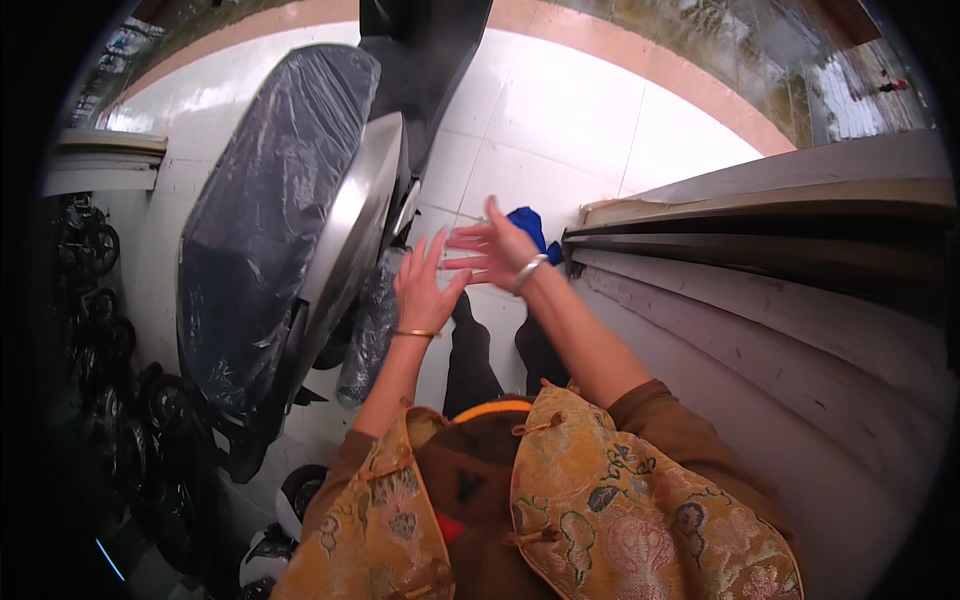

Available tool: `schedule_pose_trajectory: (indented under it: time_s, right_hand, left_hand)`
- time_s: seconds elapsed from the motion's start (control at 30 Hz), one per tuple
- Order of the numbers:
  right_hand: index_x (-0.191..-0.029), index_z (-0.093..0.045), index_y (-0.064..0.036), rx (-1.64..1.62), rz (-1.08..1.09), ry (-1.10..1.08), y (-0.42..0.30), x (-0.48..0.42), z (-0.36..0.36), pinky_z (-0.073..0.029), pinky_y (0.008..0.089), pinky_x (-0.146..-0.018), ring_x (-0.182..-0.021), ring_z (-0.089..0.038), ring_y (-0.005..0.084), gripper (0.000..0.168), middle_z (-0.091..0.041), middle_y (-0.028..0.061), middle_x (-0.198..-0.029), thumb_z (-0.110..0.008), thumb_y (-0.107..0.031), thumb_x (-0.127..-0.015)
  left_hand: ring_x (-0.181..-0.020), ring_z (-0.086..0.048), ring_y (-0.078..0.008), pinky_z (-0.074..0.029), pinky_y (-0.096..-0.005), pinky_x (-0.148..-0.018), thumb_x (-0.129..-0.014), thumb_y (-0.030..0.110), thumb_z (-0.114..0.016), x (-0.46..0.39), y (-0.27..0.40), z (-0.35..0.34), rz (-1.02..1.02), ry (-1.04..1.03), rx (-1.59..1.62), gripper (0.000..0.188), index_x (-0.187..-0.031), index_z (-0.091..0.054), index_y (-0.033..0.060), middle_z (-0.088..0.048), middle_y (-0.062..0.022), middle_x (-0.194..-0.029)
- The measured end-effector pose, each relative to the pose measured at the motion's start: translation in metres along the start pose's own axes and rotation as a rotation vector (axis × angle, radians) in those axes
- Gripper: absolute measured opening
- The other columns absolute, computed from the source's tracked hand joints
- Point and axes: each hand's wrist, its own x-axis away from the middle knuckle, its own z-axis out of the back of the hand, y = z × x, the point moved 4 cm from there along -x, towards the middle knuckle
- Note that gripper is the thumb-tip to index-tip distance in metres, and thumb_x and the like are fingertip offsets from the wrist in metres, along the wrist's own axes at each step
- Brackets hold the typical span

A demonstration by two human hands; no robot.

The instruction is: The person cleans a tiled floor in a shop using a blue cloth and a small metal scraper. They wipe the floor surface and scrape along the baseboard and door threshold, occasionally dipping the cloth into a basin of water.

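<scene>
My left hand [425, 289], with a gold-coloured bangle at its wrist, is raised with its fingers spread. Close to its fingertips is my right hand [495, 251], which wears a silver bangle; its thumb points away from me and its fingers are apart. Neither hand holds anything. Beyond the right hand, partly hidden by it, a blue cloth or bag [528, 225] lies low by the end of the shutter. To the left stands a motor scooter, its long dark seat [262, 225] wrapped in clear plastic. Its exhaust silencer [373, 330] is wrapped in plastic too, near my left hand.
A ribbed wall or shutter [750, 300] runs along the right. Several motorcycles [161, 405] stand at the far left in the dark. Pale floor tiles [555, 112] reach to a pinkish border strip. White helmet-like objects [266, 559] are at the lower left.
</scene>
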Motion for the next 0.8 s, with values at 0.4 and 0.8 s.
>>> schedule_pose_trajectory:
  time_s: [0.4, 0.8]
  right_hand:
    - [-0.114, -0.059, -0.008, 1.070, 0.081, 0.875, 0.082, -0.063, 0.328, -0.051, 0.0338, -0.069, -0.076, -0.063, 0.0234, 0.039, -0.065, 0.0130, -0.091, -0.062, -0.018, -0.076]
    - [-0.141, -0.024, -0.026, 1.728, -0.066, 0.873, 0.130, -0.308, 0.426, -0.034, 0.0502, -0.100, -0.127, -0.032, 0.0406, 0.076, -0.024, 0.0145, -0.145, -0.064, -0.031, -0.076]
  left_hand:
    - [-0.087, -0.062, -0.0298, -0.049, -0.0371, -0.077, -0.078, 0.025, -0.063, 0.226, -0.101, -0.164, 0.503, -0.554, 0.439, 0.043, -0.117, -0.056, 0.0088, -0.063, -0.0145, -0.101]
    - [-0.088, -0.062, -0.0143, -0.049, -0.0264, -0.075, -0.086, 0.009, -0.057, 0.285, -0.173, -0.376, 0.952, -0.622, 0.973, 0.037, -0.121, -0.051, 0.0015, -0.064, -0.0121, -0.102]
